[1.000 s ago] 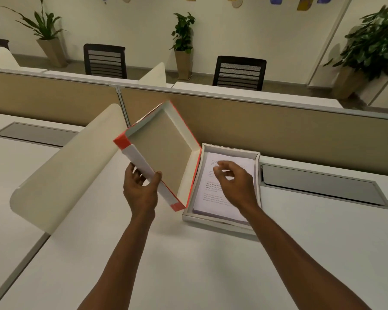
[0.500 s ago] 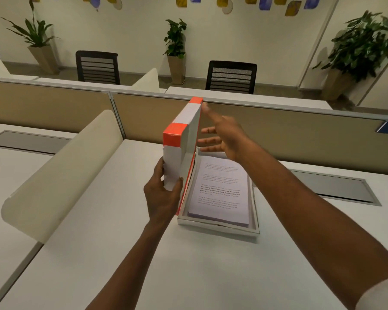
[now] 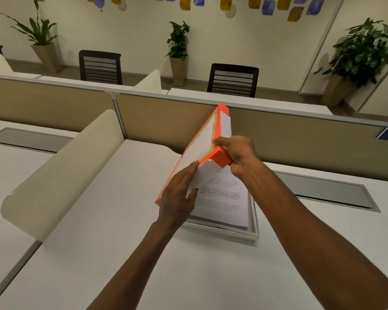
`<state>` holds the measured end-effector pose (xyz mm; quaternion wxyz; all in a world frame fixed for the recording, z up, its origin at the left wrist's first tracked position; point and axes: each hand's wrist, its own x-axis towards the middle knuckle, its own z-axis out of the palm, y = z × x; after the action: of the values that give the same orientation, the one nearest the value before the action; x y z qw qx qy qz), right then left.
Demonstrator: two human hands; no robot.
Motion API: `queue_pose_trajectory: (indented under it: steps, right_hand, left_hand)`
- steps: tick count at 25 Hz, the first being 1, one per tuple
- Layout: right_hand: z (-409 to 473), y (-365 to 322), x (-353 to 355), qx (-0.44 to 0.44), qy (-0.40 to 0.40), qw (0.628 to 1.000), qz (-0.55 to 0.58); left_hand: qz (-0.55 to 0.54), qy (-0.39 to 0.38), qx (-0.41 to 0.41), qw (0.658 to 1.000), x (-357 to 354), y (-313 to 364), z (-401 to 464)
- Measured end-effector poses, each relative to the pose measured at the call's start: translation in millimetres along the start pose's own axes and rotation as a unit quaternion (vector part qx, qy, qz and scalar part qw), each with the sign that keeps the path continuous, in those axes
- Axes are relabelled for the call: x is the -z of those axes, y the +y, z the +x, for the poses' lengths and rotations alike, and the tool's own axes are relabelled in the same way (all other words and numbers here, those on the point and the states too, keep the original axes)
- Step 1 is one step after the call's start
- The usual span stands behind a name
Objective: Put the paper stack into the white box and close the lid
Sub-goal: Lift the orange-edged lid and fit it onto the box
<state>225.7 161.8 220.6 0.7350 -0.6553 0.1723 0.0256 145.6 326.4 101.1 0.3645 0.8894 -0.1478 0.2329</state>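
The white box (image 3: pixel 254 234) lies on the desk with the paper stack (image 3: pixel 224 203) inside it, printed text facing up. The white lid with orange edges (image 3: pixel 202 144) is tilted over the box's left side, its top face turned to the left and its hollow side toward the papers. My left hand (image 3: pixel 179 198) grips the lid's near lower edge. My right hand (image 3: pixel 239 154) holds the lid's near orange corner from the right. The lid hides the far left part of the box.
A curved cream divider (image 3: pixel 61 173) stands on the desk to the left. A tan partition (image 3: pixel 300 139) runs behind the box. A grey cable hatch (image 3: pixel 329 191) is set in the desk to the right. Chairs and potted plants stand beyond the partition.
The lid has swung from upright to leaning over the box. My right hand came back from the lid's top edge and took hold of its near corner.
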Motion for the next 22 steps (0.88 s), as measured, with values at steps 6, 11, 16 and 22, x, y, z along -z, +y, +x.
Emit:
queue_pose_trajectory:
  steps: [6, 11, 16, 22]
  right_hand:
    - [-17.6, 59.9, 70.4, 0.02, -0.036, 0.989, 0.139]
    - [-25.6, 108.4, 106.9, 0.001, -0.056, 0.971, 0.232]
    - [-21.5, 147.5, 124.4, -0.01, 0.021, 0.985, 0.171]
    - [-13.6, 176.1, 130.4, 0.043, 0.065, 0.996, 0.039]
  left_hand:
    - [-0.105, -0.016, 0.241, 0.965, 16.9, -27.6, 5.1]
    - [-0.249, -0.129, 0.418, 0.864, 12.7, -57.8, 7.5]
    - [-0.316, -0.123, 0.344, 0.876, -4.7, -61.3, -3.8]
    - [-0.304, -0.147, 0.338, 0.878, -25.5, -64.6, -12.4]
